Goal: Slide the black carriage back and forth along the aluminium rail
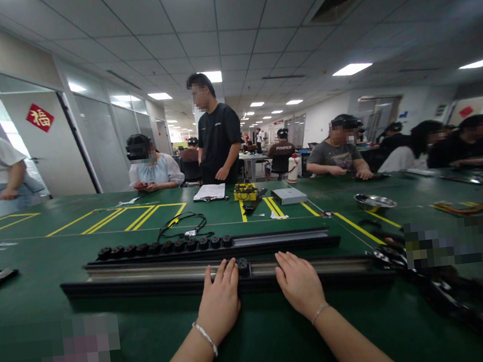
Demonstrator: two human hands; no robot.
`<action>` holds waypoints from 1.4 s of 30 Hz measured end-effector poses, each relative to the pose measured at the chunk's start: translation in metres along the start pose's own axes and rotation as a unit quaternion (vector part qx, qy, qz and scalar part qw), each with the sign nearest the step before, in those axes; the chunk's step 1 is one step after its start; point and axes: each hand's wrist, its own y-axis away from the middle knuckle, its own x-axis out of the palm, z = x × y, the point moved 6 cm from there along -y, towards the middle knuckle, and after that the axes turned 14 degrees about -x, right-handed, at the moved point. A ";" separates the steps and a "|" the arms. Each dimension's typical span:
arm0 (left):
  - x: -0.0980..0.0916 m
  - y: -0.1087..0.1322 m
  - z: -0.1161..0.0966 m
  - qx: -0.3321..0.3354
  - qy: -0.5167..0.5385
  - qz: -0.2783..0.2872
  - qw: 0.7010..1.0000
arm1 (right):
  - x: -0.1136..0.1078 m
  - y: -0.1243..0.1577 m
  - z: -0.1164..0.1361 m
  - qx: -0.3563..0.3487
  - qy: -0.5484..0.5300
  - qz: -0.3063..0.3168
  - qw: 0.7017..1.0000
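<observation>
A long black rail (148,280) with a pale inner channel lies across the table in front of me. My left hand (219,295) rests on it with the fingers stretched out, its fingertips beside a small black block (243,266) seated in the channel. To the right of that block, my right hand (299,284) lies flat over the rail, fingers extended and slightly bent. Neither hand grips anything that I can see. Just behind runs a second black rail (286,238), its left half filled by a row of several round black pieces (166,247).
The green table (124,337) bears yellow tape lines. Farther back are a black cable (185,224), a clipboard with paper (209,192), a yellow item (245,191), a grey box (289,195) and a metal bowl (375,201). Dark parts (456,296) lie at right. People are across the table.
</observation>
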 end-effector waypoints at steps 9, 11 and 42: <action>0.001 0.000 0.000 -0.004 0.009 -0.002 1.000 | 0.000 -0.001 -0.001 0.003 0.005 0.013 1.000; 0.001 0.000 0.001 -0.005 0.013 -0.005 1.000 | 0.000 -0.001 0.000 0.005 0.004 0.016 1.000; 0.001 0.000 -0.005 -0.023 0.001 0.028 0.999 | -0.001 -0.001 0.000 0.003 0.005 0.012 1.000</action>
